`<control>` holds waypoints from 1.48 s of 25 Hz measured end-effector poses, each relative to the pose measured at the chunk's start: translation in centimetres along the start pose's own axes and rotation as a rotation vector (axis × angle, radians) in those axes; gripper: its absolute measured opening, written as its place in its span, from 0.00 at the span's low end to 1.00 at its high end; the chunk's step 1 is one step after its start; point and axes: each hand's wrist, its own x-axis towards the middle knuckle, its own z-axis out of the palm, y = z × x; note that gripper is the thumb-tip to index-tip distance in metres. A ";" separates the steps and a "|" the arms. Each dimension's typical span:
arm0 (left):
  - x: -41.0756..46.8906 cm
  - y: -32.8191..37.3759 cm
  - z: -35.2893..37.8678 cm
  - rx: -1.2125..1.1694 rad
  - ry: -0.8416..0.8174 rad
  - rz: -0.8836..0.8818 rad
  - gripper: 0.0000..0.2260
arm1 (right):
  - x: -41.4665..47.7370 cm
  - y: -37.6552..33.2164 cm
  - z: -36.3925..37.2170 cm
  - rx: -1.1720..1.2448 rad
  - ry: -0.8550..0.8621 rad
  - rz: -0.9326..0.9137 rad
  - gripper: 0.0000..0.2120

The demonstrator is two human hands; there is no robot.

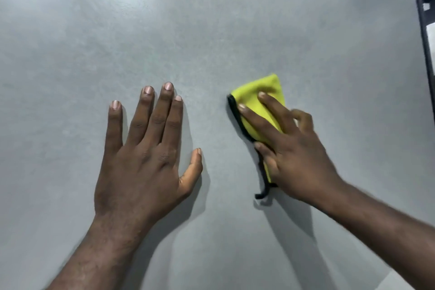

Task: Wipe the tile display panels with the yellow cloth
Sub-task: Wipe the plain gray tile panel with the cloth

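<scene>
The grey tile panel [211, 30] fills the view. The left hand [141, 160] lies flat on it, fingers spread, holding nothing. At its 3 o'clock the right hand [289, 148] presses the yellow cloth [263, 86] down with straight fingers.

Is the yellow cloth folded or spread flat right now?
Folded: the yellow cloth is a compact wad under the right hand, its black edging doubled along its left side, pressed against the grey panel.
</scene>
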 end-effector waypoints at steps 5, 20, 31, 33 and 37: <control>0.0 0.0 0.0 -0.036 -0.006 0.017 0.39 | 5.4 6.4 -0.2 0.080 -0.098 0.479 0.35; 2.2 3.5 0.5 -0.148 0.036 0.059 0.36 | 3.5 3.4 -1.8 0.002 -0.175 0.264 0.36; 9.0 14.0 2.9 -0.048 0.040 0.023 0.39 | 0.6 14.6 -1.7 0.067 -0.211 0.221 0.30; 10.2 16.0 3.4 -0.048 0.060 0.041 0.38 | -3.7 16.3 -1.3 0.063 -0.279 0.156 0.30; 11.3 18.9 4.2 -0.042 0.050 0.007 0.40 | 1.0 23.9 -0.7 0.168 -0.172 0.486 0.28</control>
